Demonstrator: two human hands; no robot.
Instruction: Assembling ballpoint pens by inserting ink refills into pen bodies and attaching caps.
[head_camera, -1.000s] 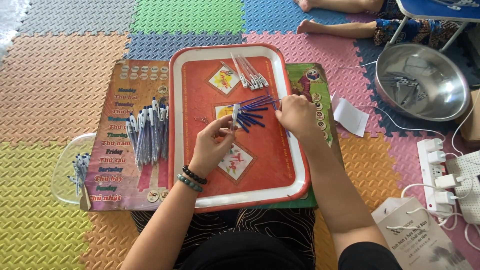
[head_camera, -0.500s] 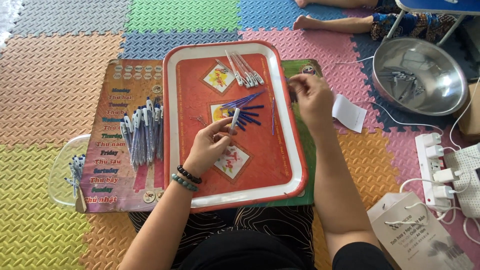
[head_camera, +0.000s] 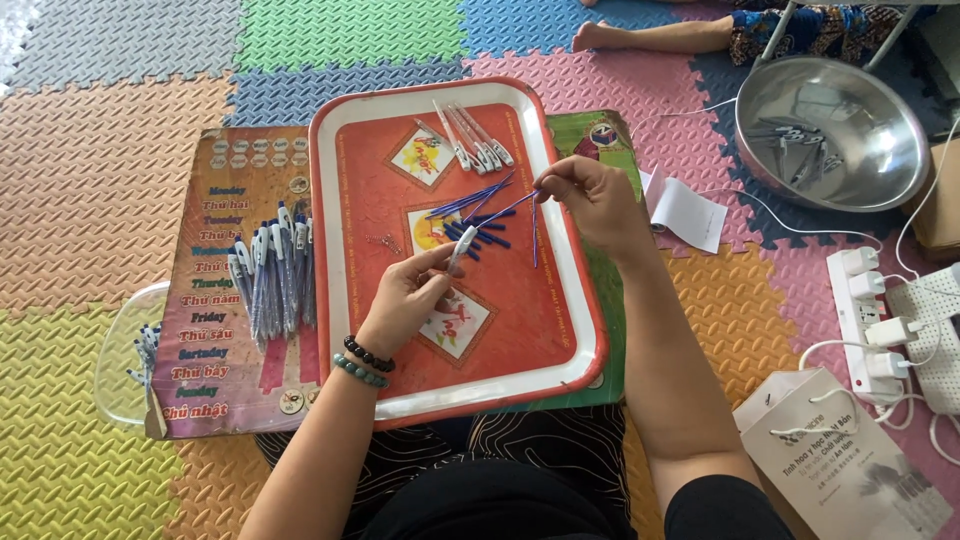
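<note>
The floor (head_camera: 120, 110) is laid with interlocking foam mats in orange, green, grey, pink and yellow, and the person sits on it with a red tray (head_camera: 560, 330) with a white rim set across the lap. Under the tray's left side lies a brown printed chart (head_camera: 215, 330), and a bunch of assembled pens (head_camera: 272, 278) rests on it, just beside the tray. To the upper right a steel bowl (head_camera: 835, 130) sits on the mats with a few pen parts inside. Near the right edge lies a white power strip (head_camera: 865, 310) with plugs in it, and below it a white paper bag (head_camera: 850, 465). A clear plastic lid (head_camera: 120, 365) at the far left holds some more pens.

On the tray, a loose pile of blue refills (head_camera: 470, 215) lies near the middle, and a few clear pen barrels (head_camera: 475, 140) rest at the top end.

The left hand (head_camera: 405, 295), bracelets at the wrist, hovers over the tray's centre, its fingers closed on a clear pen barrel (head_camera: 461, 247) tilted upward. The right hand (head_camera: 595, 200) is above the tray's right rim, its fingers pinched on the end of a thin blue refill (head_camera: 510, 207) that slants down toward the pile.
</note>
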